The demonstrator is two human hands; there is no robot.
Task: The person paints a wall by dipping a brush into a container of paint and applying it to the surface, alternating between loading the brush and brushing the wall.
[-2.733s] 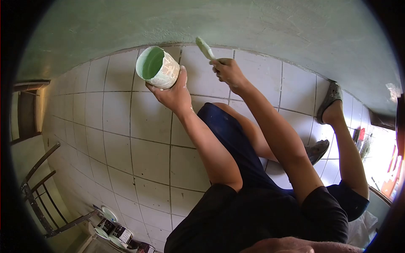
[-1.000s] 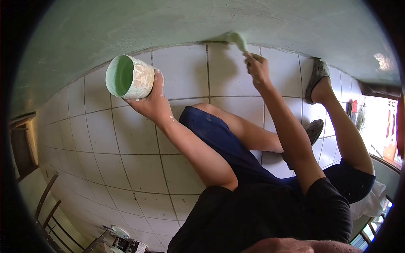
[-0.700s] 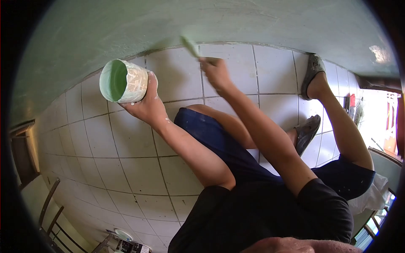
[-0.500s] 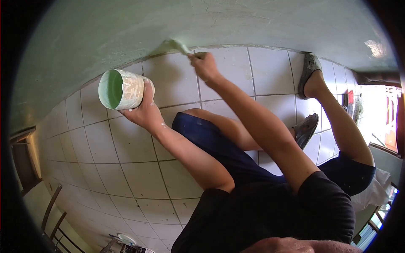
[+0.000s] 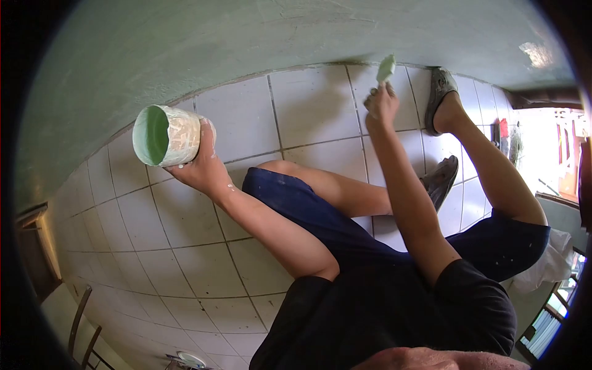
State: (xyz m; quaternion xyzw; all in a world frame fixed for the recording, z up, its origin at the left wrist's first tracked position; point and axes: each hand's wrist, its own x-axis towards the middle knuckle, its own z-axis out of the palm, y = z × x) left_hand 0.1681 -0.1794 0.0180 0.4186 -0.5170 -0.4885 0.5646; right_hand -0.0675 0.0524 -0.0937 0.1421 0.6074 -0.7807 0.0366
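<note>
Container (image 5: 184,135): partly covered toward the base by the left hand (image 5: 202,169)
Left fingers: mostly lost beneath and behind
Brush (image 5: 386,68): handle largely hidden inside the right hand (image 5: 383,105)
Chair-like frame (image 5: 79,317): cut off by the dark rim, lower left
Pale disc (image 5: 191,358): perhaps a lid, too small to tell
Red item (image 5: 504,127): too small to name
Doorway (image 5: 561,148): washed out by glare

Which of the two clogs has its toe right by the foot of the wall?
The upper clog in the picture: its toe is by the base of the wall. The other clog lies lower, farther out on the tiles.
</note>
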